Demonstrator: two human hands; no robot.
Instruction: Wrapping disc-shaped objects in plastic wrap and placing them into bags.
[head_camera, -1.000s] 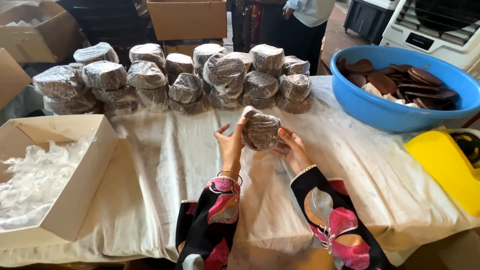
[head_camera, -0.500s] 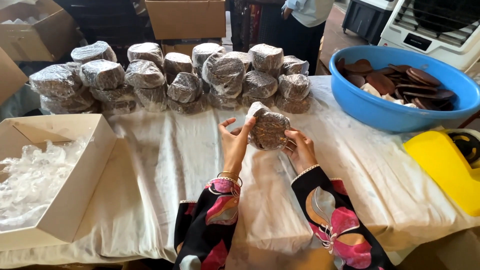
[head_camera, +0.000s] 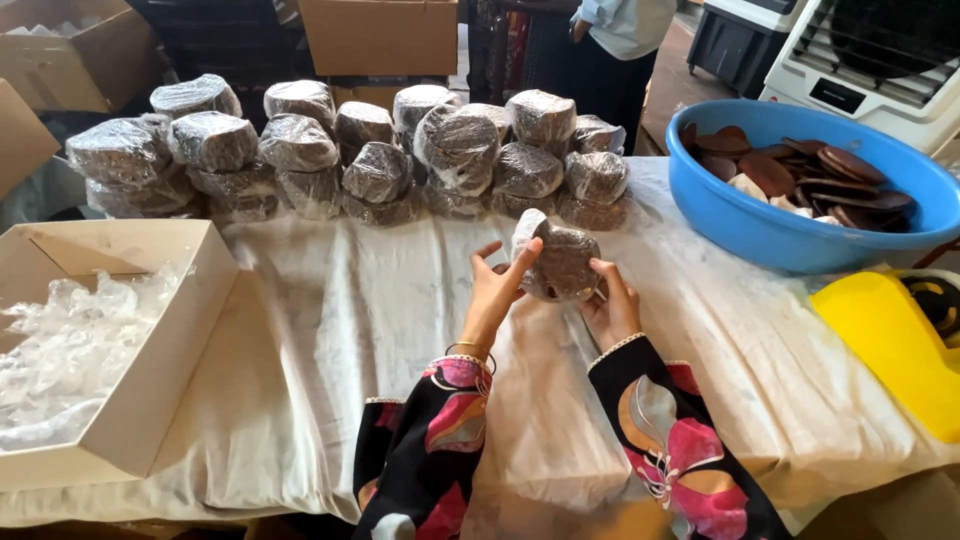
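- Left hand (head_camera: 497, 287) and right hand (head_camera: 611, 302) grip one plastic-wrapped bundle of dark discs (head_camera: 560, 263) between them, raised above the cloth-covered desk (head_camera: 350, 330).
- Behind it, stacked wrapped bundles (head_camera: 350, 160).
- Right: blue basin (head_camera: 760, 225) of loose discs.
- Left: open cardboard box (head_camera: 150, 350) of plastic wrap.

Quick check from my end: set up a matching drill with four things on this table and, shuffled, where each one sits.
Things:
1. wrapped bundle
2. blue basin
3. white box
4. stacked bundles

Places:
A. far edge of the table, in a row
B. left side, holding crumpled clear plastic
C. between the left hand and right hand, above the cloth
D. right far corner, holding brown discs

Pairs: 1-C, 2-D, 3-B, 4-A
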